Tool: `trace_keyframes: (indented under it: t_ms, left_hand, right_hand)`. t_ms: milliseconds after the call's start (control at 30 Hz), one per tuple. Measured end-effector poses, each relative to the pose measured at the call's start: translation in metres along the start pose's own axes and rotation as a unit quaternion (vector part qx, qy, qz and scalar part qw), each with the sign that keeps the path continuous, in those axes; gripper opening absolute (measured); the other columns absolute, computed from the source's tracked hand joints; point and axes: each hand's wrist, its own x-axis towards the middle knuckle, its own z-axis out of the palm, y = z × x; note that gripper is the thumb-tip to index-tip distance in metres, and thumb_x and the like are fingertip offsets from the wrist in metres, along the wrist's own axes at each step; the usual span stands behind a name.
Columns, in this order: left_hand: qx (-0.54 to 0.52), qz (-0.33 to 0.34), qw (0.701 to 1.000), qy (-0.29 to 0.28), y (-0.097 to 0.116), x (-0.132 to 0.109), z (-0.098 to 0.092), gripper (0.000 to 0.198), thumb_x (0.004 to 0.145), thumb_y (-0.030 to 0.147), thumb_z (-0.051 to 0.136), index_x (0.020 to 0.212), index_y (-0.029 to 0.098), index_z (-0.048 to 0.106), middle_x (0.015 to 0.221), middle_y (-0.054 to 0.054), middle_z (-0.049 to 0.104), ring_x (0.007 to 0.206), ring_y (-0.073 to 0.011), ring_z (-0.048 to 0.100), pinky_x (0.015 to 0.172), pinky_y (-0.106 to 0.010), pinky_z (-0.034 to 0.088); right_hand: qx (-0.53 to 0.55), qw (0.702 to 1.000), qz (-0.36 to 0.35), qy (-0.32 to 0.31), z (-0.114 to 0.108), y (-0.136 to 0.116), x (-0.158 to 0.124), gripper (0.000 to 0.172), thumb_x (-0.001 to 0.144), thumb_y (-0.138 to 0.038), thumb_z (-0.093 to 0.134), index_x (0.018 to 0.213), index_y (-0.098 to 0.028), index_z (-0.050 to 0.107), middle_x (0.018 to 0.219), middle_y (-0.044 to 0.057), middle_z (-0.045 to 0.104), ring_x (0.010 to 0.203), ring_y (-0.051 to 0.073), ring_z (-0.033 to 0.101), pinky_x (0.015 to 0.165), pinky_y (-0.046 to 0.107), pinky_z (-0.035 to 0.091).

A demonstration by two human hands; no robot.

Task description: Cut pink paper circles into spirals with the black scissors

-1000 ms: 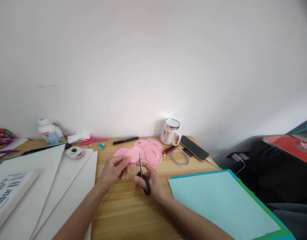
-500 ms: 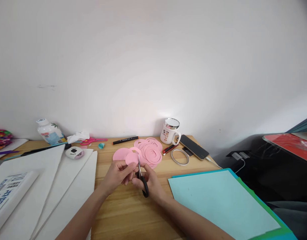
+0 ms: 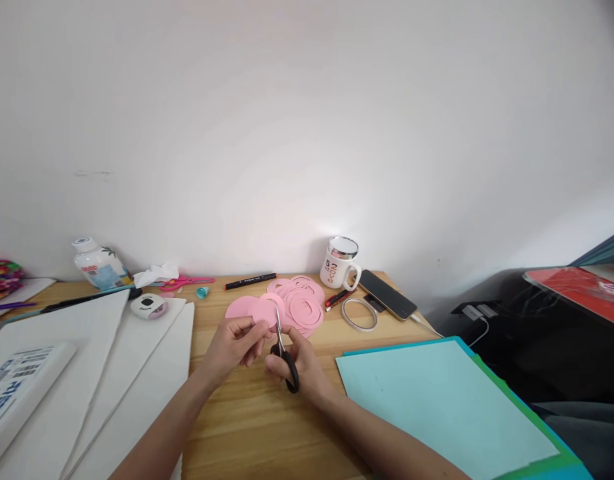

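My left hand (image 3: 233, 347) pinches a small pink paper disc (image 3: 265, 312) above the wooden table (image 3: 247, 420). Right beside it, my right hand (image 3: 299, 363) grips black-handled scissors (image 3: 283, 353), whose blades point up and meet the disc's right edge. Just behind the hands lies a pile of pink paper rings and circles (image 3: 299, 303), with one plain pink circle (image 3: 240, 307) on its left.
Light blue paper on a green and blue folder (image 3: 447, 407) lies at the right. White sheets (image 3: 101, 373) and a book cover the left. At the back stand a mug (image 3: 339, 263), a phone (image 3: 387, 294), a tape ring (image 3: 359, 313), a black marker (image 3: 251, 281), pink scissors (image 3: 184, 282) and a white bottle (image 3: 97, 263).
My left hand has turned the pink disc and drawn closer to the scissors. The blades have worked along the disc's edge.
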Motion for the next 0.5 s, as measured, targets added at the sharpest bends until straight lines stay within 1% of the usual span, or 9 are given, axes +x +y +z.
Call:
trace_keyframes:
  t_ms: [233,400,500]
  left_hand:
    - [-0.003,0.01,1.0,-0.007,0.0012,0.0007,-0.0022,0.041,0.078,0.045,0.057,0.05,0.016,0.048,0.043,0.005,0.047,0.034,-0.0048,0.039,0.034,-0.017,0.028]
    - [-0.002,0.023,1.0,-0.002,-0.0012,0.0017,-0.0039,0.041,0.08,0.044,0.055,0.051,0.016,0.049,0.043,0.005,0.047,0.035,-0.0049,0.039,0.035,-0.017,0.029]
    - [0.004,0.034,0.999,0.016,-0.0028,0.0027,-0.004,0.041,0.08,0.044,0.054,0.052,0.015,0.049,0.044,0.005,0.046,0.034,-0.0048,0.039,0.035,-0.017,0.029]
  right_hand:
    - [0.012,1.0,0.012,-0.008,0.0008,-0.0031,-0.0006,0.061,0.058,-0.047,0.076,0.1,-0.02,0.04,0.048,-0.01,0.049,0.039,0.008,0.042,0.038,0.017,0.029]
    - [0.013,1.0,0.017,-0.016,0.0009,-0.0055,-0.0014,0.062,0.059,-0.047,0.075,0.102,-0.019,0.042,0.05,-0.009,0.052,0.037,0.007,0.041,0.036,0.017,0.029]
    - [0.013,1.0,0.02,-0.017,0.001,-0.0041,-0.0015,0.063,0.059,-0.046,0.076,0.104,-0.018,0.041,0.048,-0.01,0.051,0.037,0.007,0.042,0.036,0.017,0.03]
